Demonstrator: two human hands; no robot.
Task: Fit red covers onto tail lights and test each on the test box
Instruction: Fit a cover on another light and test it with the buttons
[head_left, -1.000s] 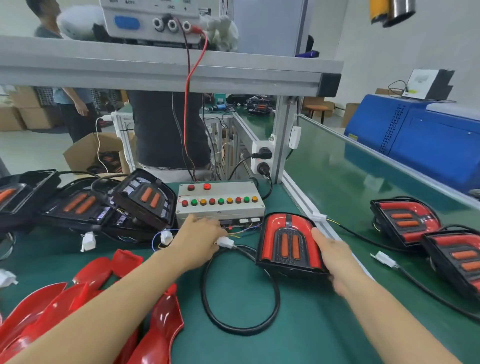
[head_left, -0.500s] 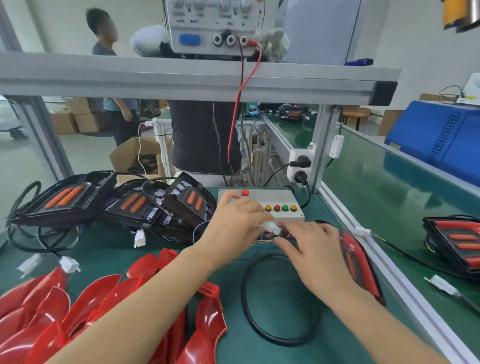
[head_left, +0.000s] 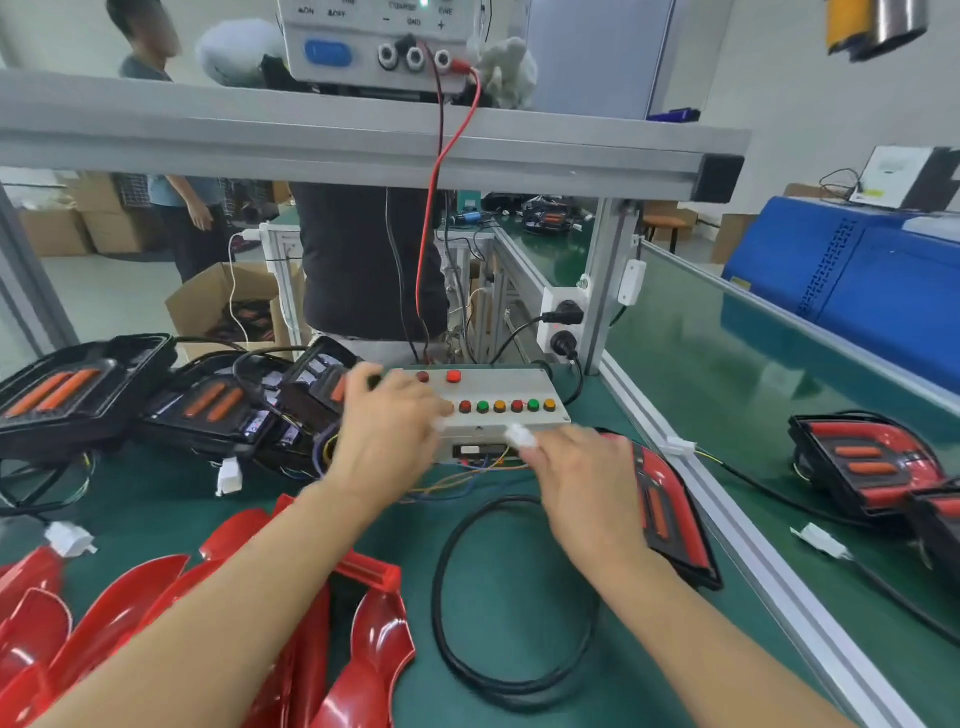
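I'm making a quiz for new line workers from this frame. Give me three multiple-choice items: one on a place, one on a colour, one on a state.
1. Where do the loose red covers lie?
A. near left on the green mat
B. on the overhead shelf
C. on the blue machine

2. What colour is the rightmost button in the front row of the test box?
A. blue
B. orange
C. white

3. What does the right hand hold?
A. a red cover
B. nothing
C. a white connector

Answers: 1 A, the covers are heaped beside the left forearm. 2 B, the row ends in orange. 3 C, the connector shows at its fingertips, in front of the box.
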